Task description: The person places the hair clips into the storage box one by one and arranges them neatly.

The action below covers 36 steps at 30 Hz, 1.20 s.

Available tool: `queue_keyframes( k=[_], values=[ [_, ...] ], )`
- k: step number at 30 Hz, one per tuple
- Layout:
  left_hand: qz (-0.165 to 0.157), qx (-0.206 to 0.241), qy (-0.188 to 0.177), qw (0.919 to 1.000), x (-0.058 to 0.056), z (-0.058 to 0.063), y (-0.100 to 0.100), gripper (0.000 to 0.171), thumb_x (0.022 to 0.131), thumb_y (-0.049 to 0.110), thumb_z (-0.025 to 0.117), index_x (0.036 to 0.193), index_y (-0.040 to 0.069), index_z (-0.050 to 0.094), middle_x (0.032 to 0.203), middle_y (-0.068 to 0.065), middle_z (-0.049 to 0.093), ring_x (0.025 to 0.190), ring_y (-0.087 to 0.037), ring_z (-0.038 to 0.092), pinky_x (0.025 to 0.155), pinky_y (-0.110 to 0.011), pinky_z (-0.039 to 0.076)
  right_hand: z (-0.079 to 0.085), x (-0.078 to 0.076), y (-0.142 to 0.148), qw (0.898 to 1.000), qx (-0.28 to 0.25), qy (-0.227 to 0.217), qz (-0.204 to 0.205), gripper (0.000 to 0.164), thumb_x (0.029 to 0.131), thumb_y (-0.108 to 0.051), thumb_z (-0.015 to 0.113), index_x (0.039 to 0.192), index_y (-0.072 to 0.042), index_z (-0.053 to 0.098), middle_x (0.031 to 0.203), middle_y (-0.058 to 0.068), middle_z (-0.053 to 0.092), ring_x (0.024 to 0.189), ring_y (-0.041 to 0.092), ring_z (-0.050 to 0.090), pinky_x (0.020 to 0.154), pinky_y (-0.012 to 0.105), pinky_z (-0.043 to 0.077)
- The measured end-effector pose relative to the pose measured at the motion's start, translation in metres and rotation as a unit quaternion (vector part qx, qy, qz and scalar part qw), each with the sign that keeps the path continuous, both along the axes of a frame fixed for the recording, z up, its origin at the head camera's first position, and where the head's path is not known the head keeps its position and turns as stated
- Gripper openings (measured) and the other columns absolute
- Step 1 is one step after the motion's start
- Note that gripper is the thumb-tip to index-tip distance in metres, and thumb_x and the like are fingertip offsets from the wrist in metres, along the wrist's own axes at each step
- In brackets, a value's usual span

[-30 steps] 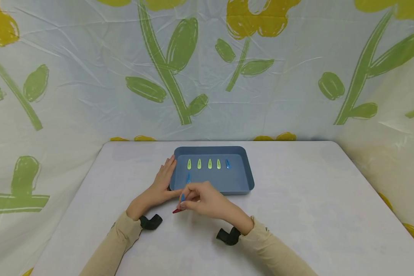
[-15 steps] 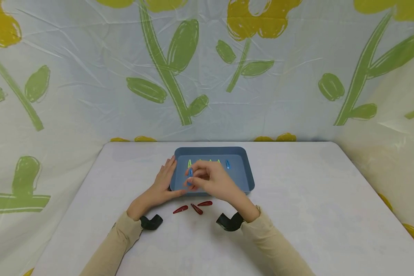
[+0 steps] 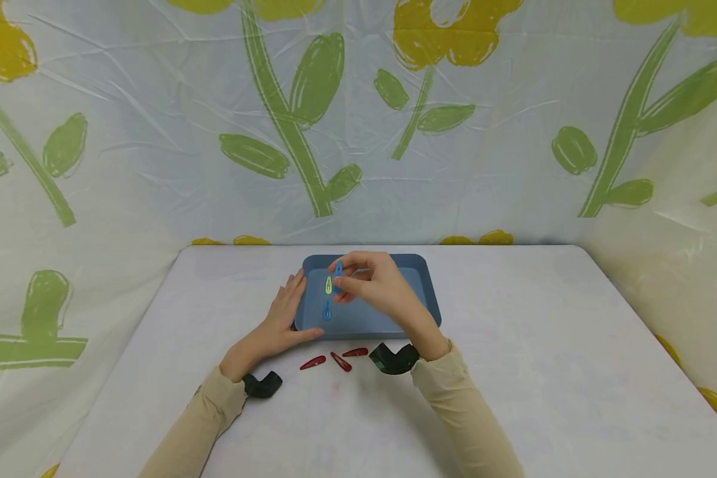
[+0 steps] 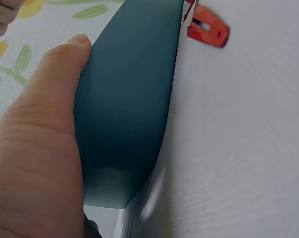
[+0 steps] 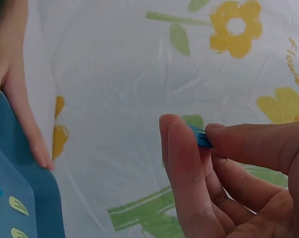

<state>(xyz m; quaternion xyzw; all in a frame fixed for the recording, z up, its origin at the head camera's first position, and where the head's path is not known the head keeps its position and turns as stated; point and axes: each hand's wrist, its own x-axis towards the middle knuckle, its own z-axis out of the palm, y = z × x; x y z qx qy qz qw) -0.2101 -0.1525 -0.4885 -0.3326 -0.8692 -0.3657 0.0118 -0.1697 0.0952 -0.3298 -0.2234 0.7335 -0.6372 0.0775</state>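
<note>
Pinching a slim, teardrop-shaped blue snap hair clip secures it between the thumb and the opposing fingertips of the right hand. The clip is small, glossy and slotted along its body; most of it is covered by the fingers. In the head view it points roughly upright and lies just right of an elongated lime-green snap hair clip. The right wrist view shows it raised above the floor of the smooth, rectangular blue-grey tray. The remaining fingers of the right hand are bent and carry no other visible part.

The left hand is spread, fingers extended along the left wall of the tray, thumb lying at the near wall; it grasps no clip.

Inside the tray, a second blue hair clip lies directly below the lime-green one, as seen by the head camera. Three teardrop-shaped dark red hair clips rest on the whitish tabletop, near the front edge of the tray.
</note>
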Motion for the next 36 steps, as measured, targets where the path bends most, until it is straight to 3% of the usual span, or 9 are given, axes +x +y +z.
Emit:
queue_keyframes(
  k=[10, 13, 17, 20, 24, 26, 30, 36],
  values=[
    [-0.001, 0.005, 0.016, 0.9999, -0.001, 0.000, 0.000, 0.111, 0.088, 0.057, 0.068, 0.155, -0.010, 0.008, 0.164, -0.023, -0.002, 0.147, -0.049, -0.004, 0.114, -0.065, -0.002, -0.022, -0.018, 0.002, 0.998, -0.008, -0.047, -0.044, 0.017, 0.091, -0.002, 0.070, 0.105, 0.007, 0.068, 0.100, 0.023, 0.070, 0.078, 0.036, 0.072, 0.079, 0.050, 0.057],
    [0.000, 0.004, 0.020, 0.9998, -0.001, 0.000, 0.000, 0.111, 0.088, 0.058, 0.066, 0.154, -0.011, 0.009, 0.164, -0.024, -0.001, 0.147, -0.050, -0.004, 0.114, -0.066, -0.002, -0.032, -0.025, 0.003, 0.997, -0.011, -0.047, -0.056, 0.018, 0.089, -0.001, 0.070, 0.104, 0.010, 0.067, 0.095, 0.021, 0.071, 0.079, 0.039, 0.072, 0.077, 0.051, 0.057],
    [0.003, -0.001, 0.019, 0.9998, 0.000, 0.001, 0.000, 0.112, 0.088, 0.057, 0.067, 0.154, -0.010, 0.009, 0.164, -0.023, -0.001, 0.147, -0.049, -0.004, 0.114, -0.065, -0.001, -0.045, -0.032, 0.005, 0.996, -0.007, -0.060, -0.071, 0.020, 0.088, -0.002, 0.072, 0.103, 0.011, 0.067, 0.087, 0.012, 0.073, 0.072, 0.029, 0.072, 0.073, 0.043, 0.059],
    [0.005, -0.003, 0.013, 0.9999, 0.000, 0.002, 0.001, 0.112, 0.087, 0.055, 0.069, 0.155, -0.009, 0.008, 0.164, -0.021, -0.002, 0.148, -0.048, -0.004, 0.115, -0.064, -0.002, -0.050, -0.035, 0.005, 0.994, -0.009, -0.079, -0.078, 0.021, 0.088, -0.001, 0.072, 0.103, 0.013, 0.067, 0.089, 0.019, 0.072, 0.068, 0.021, 0.071, 0.074, 0.044, 0.059],
    [0.006, -0.006, 0.013, 0.9999, 0.000, 0.000, 0.000, 0.112, 0.087, 0.056, 0.069, 0.155, -0.009, 0.008, 0.165, -0.019, -0.003, 0.148, -0.048, -0.004, 0.115, -0.063, -0.002, -0.063, -0.040, 0.004, 0.992, -0.014, -0.087, -0.086, 0.022, 0.088, 0.001, 0.072, 0.103, 0.015, 0.066, 0.096, 0.032, 0.069, 0.073, 0.037, 0.070, 0.080, 0.056, 0.055],
    [0.007, -0.006, 0.017, 0.9998, 0.000, -0.001, 0.000, 0.112, 0.087, 0.056, 0.069, 0.155, -0.009, 0.008, 0.165, -0.020, -0.002, 0.148, -0.048, -0.004, 0.115, -0.064, -0.002, -0.074, -0.044, 0.003, 0.992, -0.012, -0.089, -0.091, 0.023, 0.087, 0.000, 0.072, 0.104, 0.015, 0.066, 0.093, 0.029, 0.070, 0.076, 0.041, 0.070, 0.081, 0.060, 0.053],
    [0.009, -0.004, 0.021, 0.9997, 0.000, -0.001, 0.000, 0.112, 0.087, 0.057, 0.068, 0.155, -0.009, 0.009, 0.164, -0.021, -0.001, 0.148, -0.048, -0.003, 0.115, -0.064, -0.001, -0.087, -0.047, 0.002, 0.989, 0.001, -0.106, -0.101, 0.023, 0.087, 0.001, 0.072, 0.104, 0.015, 0.066, 0.091, 0.024, 0.072, 0.067, 0.023, 0.071, 0.077, 0.052, 0.057],
    [0.014, -0.013, 0.012, 0.9997, -0.001, -0.001, 0.001, 0.112, 0.087, 0.055, 0.069, 0.155, -0.008, 0.008, 0.165, -0.018, -0.003, 0.149, -0.046, -0.004, 0.116, -0.061, -0.002, -0.099, -0.050, 0.001, 0.984, 0.034, -0.127, -0.119, 0.019, 0.086, 0.003, 0.073, 0.100, 0.014, 0.067, 0.083, 0.020, 0.072, 0.062, 0.018, 0.069, 0.068, 0.039, 0.060]
  ],
)
